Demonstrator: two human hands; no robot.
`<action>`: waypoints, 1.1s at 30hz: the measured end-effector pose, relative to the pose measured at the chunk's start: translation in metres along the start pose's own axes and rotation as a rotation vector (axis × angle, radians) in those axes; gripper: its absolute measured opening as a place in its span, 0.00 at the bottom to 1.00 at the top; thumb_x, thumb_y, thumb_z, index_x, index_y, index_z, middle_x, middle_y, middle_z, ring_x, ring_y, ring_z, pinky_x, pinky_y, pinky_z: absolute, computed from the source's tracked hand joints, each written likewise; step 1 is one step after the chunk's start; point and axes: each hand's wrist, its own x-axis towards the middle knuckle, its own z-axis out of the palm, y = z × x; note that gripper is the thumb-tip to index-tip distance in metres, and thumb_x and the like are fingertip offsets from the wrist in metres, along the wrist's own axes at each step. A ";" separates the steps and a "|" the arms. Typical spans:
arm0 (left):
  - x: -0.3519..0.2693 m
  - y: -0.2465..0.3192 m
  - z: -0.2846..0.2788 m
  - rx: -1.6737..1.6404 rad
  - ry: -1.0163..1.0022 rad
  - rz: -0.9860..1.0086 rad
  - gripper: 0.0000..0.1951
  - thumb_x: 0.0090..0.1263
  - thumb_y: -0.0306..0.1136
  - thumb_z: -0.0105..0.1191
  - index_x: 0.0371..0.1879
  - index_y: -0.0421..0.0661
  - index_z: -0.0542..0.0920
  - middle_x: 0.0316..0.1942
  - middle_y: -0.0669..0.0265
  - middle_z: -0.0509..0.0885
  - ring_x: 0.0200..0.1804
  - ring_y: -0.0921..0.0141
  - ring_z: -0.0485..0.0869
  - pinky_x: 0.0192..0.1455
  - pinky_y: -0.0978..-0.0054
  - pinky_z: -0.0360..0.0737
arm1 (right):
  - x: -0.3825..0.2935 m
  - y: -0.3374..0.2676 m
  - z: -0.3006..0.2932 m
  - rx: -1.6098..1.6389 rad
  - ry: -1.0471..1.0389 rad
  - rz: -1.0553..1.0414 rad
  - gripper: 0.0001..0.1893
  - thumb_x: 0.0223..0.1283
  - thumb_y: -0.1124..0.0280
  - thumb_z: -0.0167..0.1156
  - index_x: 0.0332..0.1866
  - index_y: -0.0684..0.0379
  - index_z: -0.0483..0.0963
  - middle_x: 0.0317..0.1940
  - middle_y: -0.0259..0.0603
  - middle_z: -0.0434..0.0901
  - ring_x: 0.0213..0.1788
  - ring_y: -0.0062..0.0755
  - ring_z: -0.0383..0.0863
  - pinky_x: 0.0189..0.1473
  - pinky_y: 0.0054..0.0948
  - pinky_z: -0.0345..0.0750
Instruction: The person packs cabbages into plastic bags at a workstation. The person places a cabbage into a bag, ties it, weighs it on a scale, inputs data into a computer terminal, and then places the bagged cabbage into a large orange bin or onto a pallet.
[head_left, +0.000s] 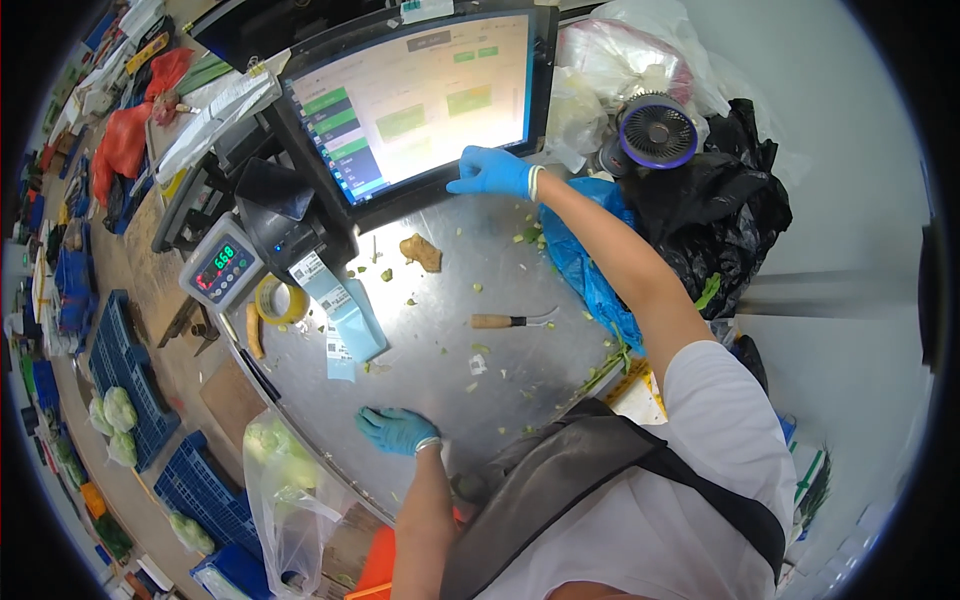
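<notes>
My right hand (495, 172), in a blue glove, is at the lower edge of a lit monitor (427, 97), its thumb apart from the bent fingers. It holds nothing visible; whether a fingertip touches the screen is unclear. My left hand (397, 430), also gloved, is empty and rests at the near left of the metal table (435, 382), fingers extended close together. Between the hands lies a wooden-handled knife (514, 320) with a curved blade. A piece of ginger root (421, 253) lies below the monitor. Printed labels on a blue backing strip (345, 307) curl out of a label printer (281, 225).
A scale display (223, 262) and a yellow tape roll (281, 300) sit at the left. Blue (592, 255) and black plastic bags (712, 202) crowd the right, beside a small fan (658, 135). A bag of green vegetables (281, 465) hangs by the left edge. Vegetable scraps litter the tabletop.
</notes>
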 end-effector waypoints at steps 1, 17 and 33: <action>0.000 0.000 0.001 0.005 -0.004 -0.006 0.20 0.73 0.34 0.43 0.59 0.35 0.71 0.62 0.46 0.73 0.65 0.49 0.70 0.66 0.54 0.68 | -0.002 0.000 0.001 -0.040 -0.046 -0.049 0.20 0.58 0.50 0.65 0.27 0.57 0.73 0.29 0.40 0.75 0.32 0.35 0.77 0.42 0.32 0.75; 0.002 0.004 -0.001 -0.034 0.021 -0.003 0.19 0.71 0.32 0.45 0.57 0.34 0.72 0.61 0.43 0.73 0.63 0.48 0.71 0.66 0.55 0.68 | 0.005 -0.034 0.014 -0.119 -0.133 -0.022 0.24 0.56 0.44 0.63 0.28 0.58 0.73 0.37 0.44 0.74 0.37 0.40 0.76 0.46 0.34 0.74; 0.001 0.003 0.002 -0.048 0.047 0.021 0.19 0.72 0.32 0.43 0.57 0.34 0.72 0.62 0.44 0.73 0.64 0.48 0.71 0.66 0.54 0.68 | 0.016 -0.050 0.005 -0.035 -0.025 -0.139 0.27 0.54 0.41 0.64 0.25 0.59 0.73 0.34 0.42 0.74 0.34 0.38 0.75 0.45 0.32 0.75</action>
